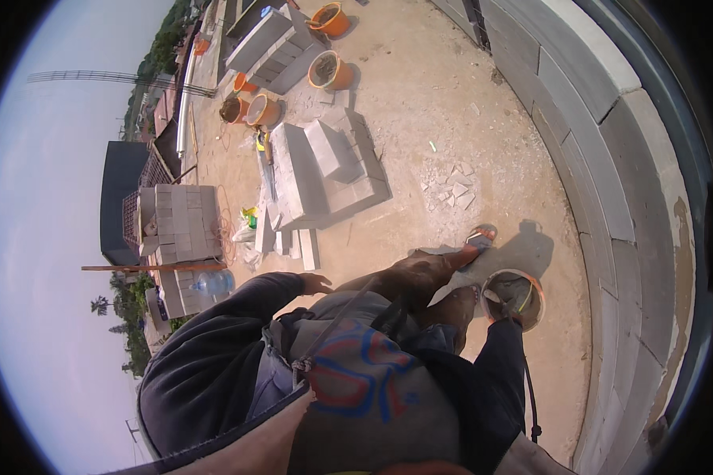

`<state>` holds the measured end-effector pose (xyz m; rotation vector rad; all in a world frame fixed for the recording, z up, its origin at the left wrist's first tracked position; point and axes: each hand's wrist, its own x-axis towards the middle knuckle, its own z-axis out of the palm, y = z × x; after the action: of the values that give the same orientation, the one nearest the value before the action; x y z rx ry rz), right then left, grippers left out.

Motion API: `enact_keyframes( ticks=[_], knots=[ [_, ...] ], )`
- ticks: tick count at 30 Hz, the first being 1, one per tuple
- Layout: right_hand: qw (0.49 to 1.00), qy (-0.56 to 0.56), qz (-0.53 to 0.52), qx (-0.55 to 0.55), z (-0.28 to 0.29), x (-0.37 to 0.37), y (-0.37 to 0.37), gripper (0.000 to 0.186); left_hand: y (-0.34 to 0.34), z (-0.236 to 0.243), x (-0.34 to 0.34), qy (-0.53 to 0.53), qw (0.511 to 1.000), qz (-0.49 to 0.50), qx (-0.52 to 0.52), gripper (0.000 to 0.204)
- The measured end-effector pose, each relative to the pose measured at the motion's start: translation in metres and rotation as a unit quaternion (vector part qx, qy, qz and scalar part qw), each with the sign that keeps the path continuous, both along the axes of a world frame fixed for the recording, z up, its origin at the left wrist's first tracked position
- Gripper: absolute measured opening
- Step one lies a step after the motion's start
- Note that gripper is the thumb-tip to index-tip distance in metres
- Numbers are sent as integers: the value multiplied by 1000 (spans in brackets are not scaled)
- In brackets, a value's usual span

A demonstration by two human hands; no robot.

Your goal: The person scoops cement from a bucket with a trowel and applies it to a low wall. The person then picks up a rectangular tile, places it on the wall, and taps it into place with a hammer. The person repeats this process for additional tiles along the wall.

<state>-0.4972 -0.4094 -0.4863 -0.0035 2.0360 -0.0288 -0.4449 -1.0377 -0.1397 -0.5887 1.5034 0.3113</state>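
The largest thing by me is the wall of pale blocks (631, 170), curving from one o'clock to five. At eleven o'clock sits a stack of blocks (298, 170), stiff and weighty by the look of them; I judge their edges would chip if knocked.

At four o'clock, on the ground between my feet and the wall, stands the bucket (541, 298), pale inside with an orange rim. It holds a grey, wet-looking mix (512, 285). I expect it to be heavy and to slop if tipped, the mix itself soft, pasty and slick on the skin. The rim feels like the surest place to take hold, with one hand on each side; I see no handle to trust. A pale, stick-like thing (525, 298) lies in it, too small for me to name.

My right hand (517, 317) is at the bucket's near edge, dark against it; I cannot tell whether its fingers grasp anything. My left hand (317, 283), at seven o'clock, hangs loose with nothing in it, fingers relaxed.

As for writing, my shirt (364, 372) carries a bold red and blue print, and a small green and yellow packet (249, 217) at nine o'clock looks printed, too tiny to read. I make out no label on the bucket.
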Motion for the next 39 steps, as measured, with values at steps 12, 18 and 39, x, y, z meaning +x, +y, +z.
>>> enact_keyframes(
  ticks=[12, 18, 39],
  knots=[
    [978, 16, -30, -207, -22, 103, -87, 41, -49, -33, 240, 110, 993, -12, -38, 48],
    [987, -11, -84, -139, 114, 128, -183, 52, -154, -89, 150, 322, 897, 205, -223, 63],
    [858, 200, 110, -460, 45, -129, -1092, 100, -448, -484, 19, 379, -150, 906, 111, 86]
  ],
)
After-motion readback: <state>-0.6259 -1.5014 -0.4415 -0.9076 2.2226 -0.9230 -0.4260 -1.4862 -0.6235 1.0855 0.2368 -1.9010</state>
